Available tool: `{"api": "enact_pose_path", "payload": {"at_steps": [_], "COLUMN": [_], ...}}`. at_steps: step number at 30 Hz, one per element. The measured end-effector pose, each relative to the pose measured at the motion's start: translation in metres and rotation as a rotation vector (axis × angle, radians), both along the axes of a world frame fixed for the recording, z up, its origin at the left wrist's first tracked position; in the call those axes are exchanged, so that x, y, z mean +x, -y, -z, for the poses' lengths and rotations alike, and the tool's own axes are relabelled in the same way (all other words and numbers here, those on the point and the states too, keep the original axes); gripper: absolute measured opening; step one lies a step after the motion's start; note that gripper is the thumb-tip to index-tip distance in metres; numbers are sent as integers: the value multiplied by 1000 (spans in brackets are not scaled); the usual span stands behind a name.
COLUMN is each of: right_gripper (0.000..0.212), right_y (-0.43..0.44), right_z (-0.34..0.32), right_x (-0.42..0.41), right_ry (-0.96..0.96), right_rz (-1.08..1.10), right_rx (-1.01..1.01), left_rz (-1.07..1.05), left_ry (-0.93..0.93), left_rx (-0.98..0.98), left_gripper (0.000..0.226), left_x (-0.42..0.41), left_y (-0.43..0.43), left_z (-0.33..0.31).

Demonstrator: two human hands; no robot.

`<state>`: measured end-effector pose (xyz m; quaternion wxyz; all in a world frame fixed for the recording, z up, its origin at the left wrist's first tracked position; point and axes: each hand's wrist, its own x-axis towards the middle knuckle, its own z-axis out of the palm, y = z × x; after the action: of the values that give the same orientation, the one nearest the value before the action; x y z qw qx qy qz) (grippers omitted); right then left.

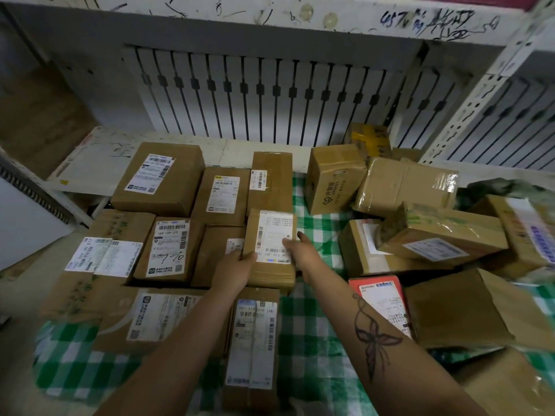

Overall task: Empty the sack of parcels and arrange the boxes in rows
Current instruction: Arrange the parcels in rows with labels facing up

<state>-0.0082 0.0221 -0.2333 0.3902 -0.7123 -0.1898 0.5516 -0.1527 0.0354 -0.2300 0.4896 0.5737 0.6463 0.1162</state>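
Note:
A small cardboard parcel [271, 235] with a white label lies in the middle of the green checked cloth [312, 325]. My left hand [237, 270] grips its near left corner. My right hand [301, 249] holds its right edge, thumb on the label. Left of it, several labelled boxes lie flat in rows, among them a big box [159, 178] at the back and a long box [255, 346] at the front. On the right, several boxes lie in a loose heap, one of them tilted [441, 232]. A dark green sack [510, 187] shows behind the heap.
A white metal shelf post [480, 85] rises at the right. A white grille wall [270, 91] closes the back. A low white shelf board [96, 163] lies at the back left. A red-edged box [381, 298] sits beside my right forearm.

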Motion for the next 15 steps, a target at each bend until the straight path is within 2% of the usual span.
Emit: {"api": "enact_pose_path", "payload": {"at_steps": [3, 6, 9, 15], "right_gripper": [50, 51, 62, 54], "right_y": [7, 9, 4, -22], "right_z": [0, -6, -16, -45], "right_x": [-4, -2, 7, 47], "right_ry": [70, 59, 38, 59], "right_rz": [-114, -166, -75, 179], "right_rx": [-47, -84, -89, -40], "left_rz": [31, 7, -32, 84], "left_ry": [-96, -168, -233, 7], "left_rx": [72, 96, 203, 272], "left_gripper": [31, 38, 46, 44], "left_x": [0, 1, 9, 59], "left_y": [0, -3, -12, -51], "left_z": [9, 15, 8, -22]}}
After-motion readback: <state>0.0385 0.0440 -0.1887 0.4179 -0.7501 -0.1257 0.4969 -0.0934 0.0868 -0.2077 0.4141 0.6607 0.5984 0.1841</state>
